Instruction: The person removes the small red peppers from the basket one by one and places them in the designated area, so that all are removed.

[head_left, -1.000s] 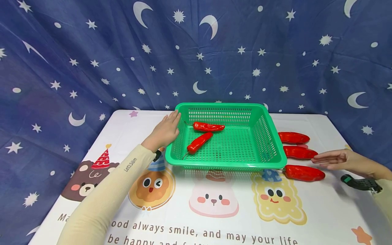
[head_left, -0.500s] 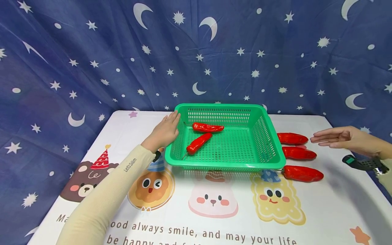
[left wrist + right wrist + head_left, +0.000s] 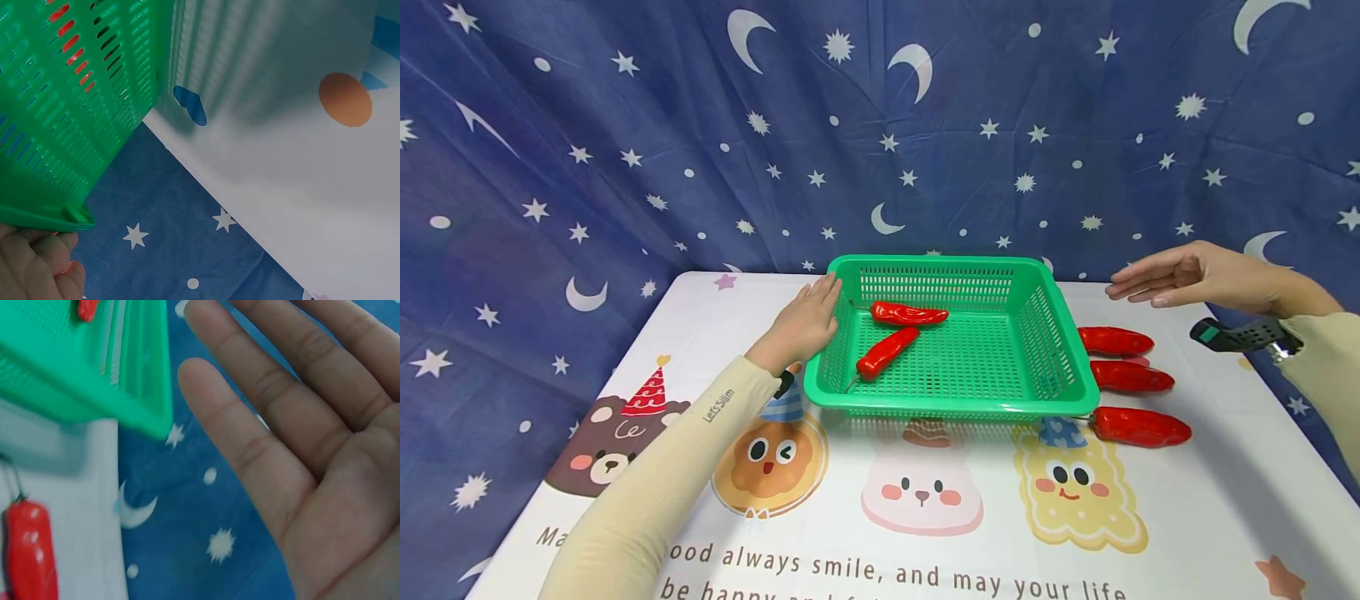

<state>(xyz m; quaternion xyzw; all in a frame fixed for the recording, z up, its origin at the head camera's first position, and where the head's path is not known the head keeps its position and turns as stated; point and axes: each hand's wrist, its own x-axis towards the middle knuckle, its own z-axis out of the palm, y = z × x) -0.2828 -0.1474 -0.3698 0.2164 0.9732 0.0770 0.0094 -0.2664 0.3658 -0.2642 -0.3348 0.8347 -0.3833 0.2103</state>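
Observation:
A green plastic basket (image 3: pixel 955 407) stands near the back of the table with two red chili peppers inside, one (image 3: pixel 910 313) lying crosswise and one (image 3: pixel 886 353) slanting. My left hand (image 3: pixel 801 325) rests with extended fingers against the basket's left rim; the left wrist view shows that hand (image 3: pixel 37 265) at the rim's edge. To the basket's right, three more peppers lie in a column: rear (image 3: pixel 1116 340), middle (image 3: pixel 1131 376) and front (image 3: pixel 1141 426). Above the rear one my right hand (image 3: pixel 1202 275) is in the air, holding nothing. Its fingers (image 3: pixel 269 394) are extended in the right wrist view.
The table has a white cloth (image 3: pixel 820 467) printed with cartoon figures and lettering. Behind it hangs a blue curtain (image 3: pixel 820 108) with moons and stars, close to the basket's back wall. A black strap device (image 3: pixel 1240 335) sits at my right wrist.
My right hand has risen from beside the front and middle peppers, moving back and then leftward above the rear pepper. The left hand, basket and peppers stay put.

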